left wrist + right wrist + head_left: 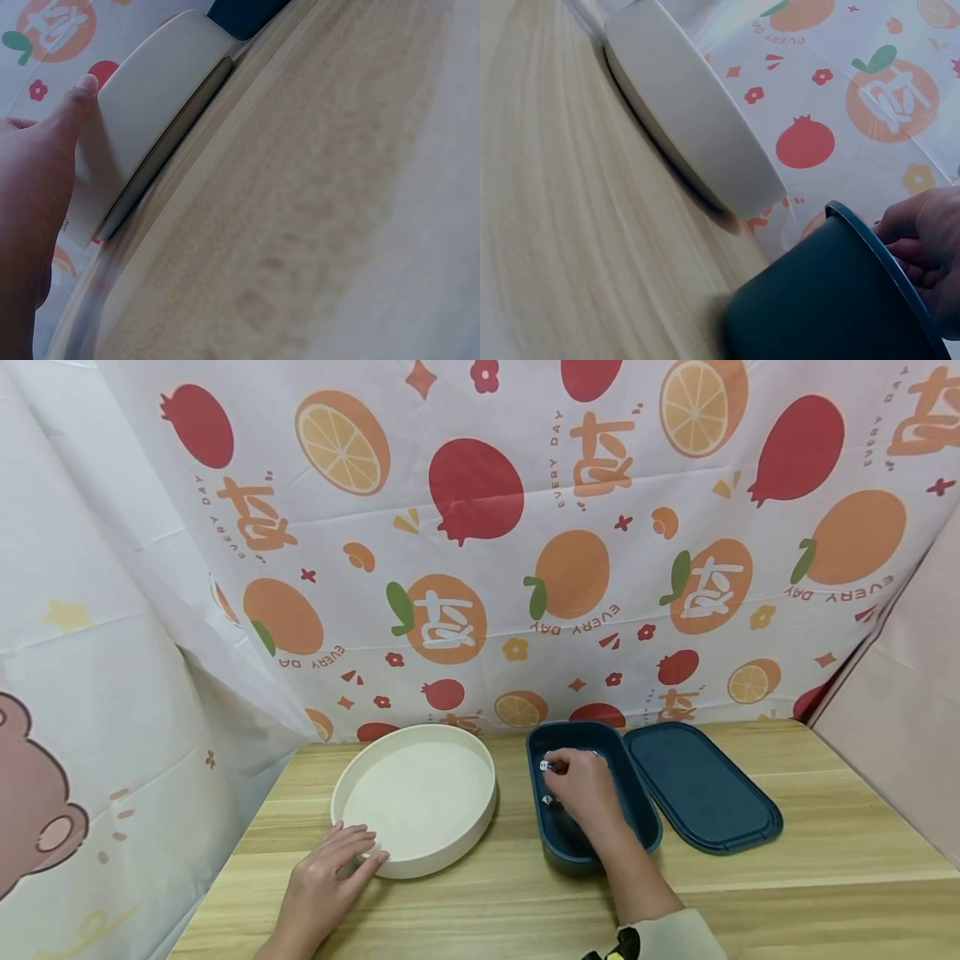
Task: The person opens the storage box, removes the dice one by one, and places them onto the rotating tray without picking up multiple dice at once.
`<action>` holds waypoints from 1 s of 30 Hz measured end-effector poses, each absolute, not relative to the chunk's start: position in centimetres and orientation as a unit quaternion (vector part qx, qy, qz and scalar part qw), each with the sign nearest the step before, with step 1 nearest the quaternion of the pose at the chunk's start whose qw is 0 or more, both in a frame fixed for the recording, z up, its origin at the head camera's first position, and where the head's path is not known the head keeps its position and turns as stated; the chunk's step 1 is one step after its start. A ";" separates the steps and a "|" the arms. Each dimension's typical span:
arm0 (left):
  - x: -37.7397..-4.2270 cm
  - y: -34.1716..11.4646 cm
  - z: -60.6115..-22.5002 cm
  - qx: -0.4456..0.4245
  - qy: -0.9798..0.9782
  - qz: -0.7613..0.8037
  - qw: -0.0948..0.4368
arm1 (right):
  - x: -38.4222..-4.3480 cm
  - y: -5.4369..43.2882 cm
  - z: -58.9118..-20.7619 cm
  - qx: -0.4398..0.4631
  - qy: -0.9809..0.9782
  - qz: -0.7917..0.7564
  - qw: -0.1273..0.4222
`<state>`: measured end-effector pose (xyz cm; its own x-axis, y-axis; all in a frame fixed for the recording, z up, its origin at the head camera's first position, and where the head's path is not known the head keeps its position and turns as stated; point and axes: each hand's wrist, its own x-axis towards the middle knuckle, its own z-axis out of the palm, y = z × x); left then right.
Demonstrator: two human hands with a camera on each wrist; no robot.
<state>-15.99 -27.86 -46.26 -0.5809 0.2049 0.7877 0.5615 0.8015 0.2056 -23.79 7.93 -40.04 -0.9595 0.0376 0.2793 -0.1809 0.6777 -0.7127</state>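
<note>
My left hand (327, 878) rests at the near left edge of a round cream tray (420, 793), its fingers at the rim. In the left wrist view its thumb (79, 97) lies against the tray's outer wall. Over a deep dark-blue rectangular box (651, 835), my right hand (588, 789) pinches a small white-and-dark piece (545, 766) between thumb and fingertips. Another small black-and-white piece (547, 799) lies inside the box; the hand and forearm hide much of the interior. In the right wrist view, the box wall covers part of the fingers.
A flat dark-blue lid (705, 785) lies right of the box, against its side. Behind everything hangs a fruit-print cloth (480, 568), close to the far edge of the wooden table (487, 910). Another cloth (112, 652) hangs at the left.
</note>
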 end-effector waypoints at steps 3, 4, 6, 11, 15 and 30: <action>-16.0 -27.9 -46.3 -0.221 -0.863 -0.225 0.395 | -23.5 7.6 -40.0 0.061 -0.897 0.405 0.166; -16.1 -27.9 -46.4 -0.222 -0.863 -0.223 0.396 | -23.5 7.5 -40.0 0.068 -0.894 0.407 0.173; -16.1 -27.9 -46.4 -0.226 -0.859 -0.225 0.400 | -23.3 7.2 -40.0 0.081 -0.888 0.414 0.183; -16.2 -27.9 -46.5 -0.234 -0.853 -0.230 0.406 | -22.9 6.3 -39.9 0.124 -0.870 0.431 0.205; -16.1 -27.9 -46.5 -0.234 -0.853 -0.227 0.407 | -22.4 5.2 -40.0 0.164 -0.854 0.446 0.210; -16.1 -27.9 -46.6 -0.232 -0.856 -0.230 0.400 | -20.3 1.7 -40.4 0.239 -0.848 0.452 0.142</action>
